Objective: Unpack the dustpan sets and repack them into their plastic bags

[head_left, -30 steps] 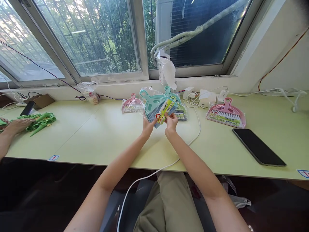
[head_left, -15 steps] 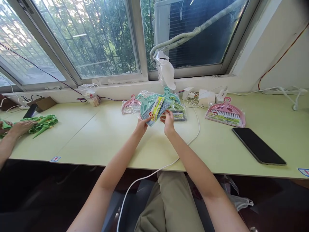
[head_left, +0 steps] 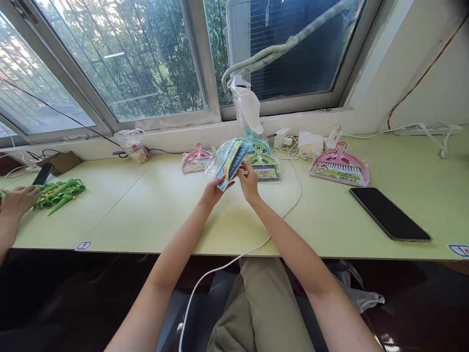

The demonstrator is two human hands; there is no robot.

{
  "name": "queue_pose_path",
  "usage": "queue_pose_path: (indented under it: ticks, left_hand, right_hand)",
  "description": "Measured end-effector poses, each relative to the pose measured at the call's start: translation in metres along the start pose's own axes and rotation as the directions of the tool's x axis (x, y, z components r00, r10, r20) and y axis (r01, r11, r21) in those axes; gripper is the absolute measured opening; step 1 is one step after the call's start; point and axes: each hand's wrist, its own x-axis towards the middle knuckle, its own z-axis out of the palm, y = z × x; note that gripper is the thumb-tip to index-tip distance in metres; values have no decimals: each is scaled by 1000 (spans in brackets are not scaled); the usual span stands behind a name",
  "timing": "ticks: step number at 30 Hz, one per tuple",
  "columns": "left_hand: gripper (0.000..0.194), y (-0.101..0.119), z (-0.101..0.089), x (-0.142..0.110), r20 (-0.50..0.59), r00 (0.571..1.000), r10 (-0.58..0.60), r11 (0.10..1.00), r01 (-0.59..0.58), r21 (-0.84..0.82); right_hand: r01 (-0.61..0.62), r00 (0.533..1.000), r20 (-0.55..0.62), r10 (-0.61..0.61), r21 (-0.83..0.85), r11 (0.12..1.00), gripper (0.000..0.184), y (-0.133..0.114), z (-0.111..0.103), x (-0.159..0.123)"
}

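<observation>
A teal dustpan and brush set in clear plastic wrap is held tilted above the table, bristles and a yellow label showing. My left hand is closed round its lower left corner. At its lower right edge, my right hand pinches the wrapped side with bent fingers, partly hidden from this angle. Just behind lie a green dustpan set and another teal one, overlapping. One pink dustpan set lies to the left, and a second pink set lies farther right.
A black phone lies at the right. A white cable crosses the table and hangs over its front edge. Chargers stand by the wall. At far left, another person's hand touches green cone-shaped pieces near a cardboard box.
The teal set has turned, its brush side now steeper and seen more edge-on. My right hand has shifted slightly left along it. The other person's hand has moved left off the green pieces.
</observation>
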Motion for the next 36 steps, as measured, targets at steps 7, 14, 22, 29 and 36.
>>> queue_pose_path:
  ticks: [7, 14, 22, 29, 36]
  left_hand:
    - [47, -5, -1, 3, -76, 997, -29, 1000, 28, -2]
    - [46, -7, 1, 2, -37, 998, -51, 998, 52, 31]
    - [55, -10, 1, 4, -32, 999, -40, 998, 41, 42]
    - [54, -8, -1, 4, -37, 999, -26, 998, 28, 50]
    - [46, -1, -3, 6, -52, 998, 24, 996, -19, 84]
  right_hand:
    - [-136, 986, -93, 136, 2, 991, 36, 10, -3, 1]
    - [-191, 957, -214, 194, 37, 981, 39, 11, -8, 6]
    - [-134, 925, -377, 49, -204, 970, 22, -3, -22, 13]
    - [-175, 928, -373, 3, -428, 886, 20, -6, -22, 10]
    - [-293, 926, -278, 256, -100, 951, 35, 6, -20, 16]
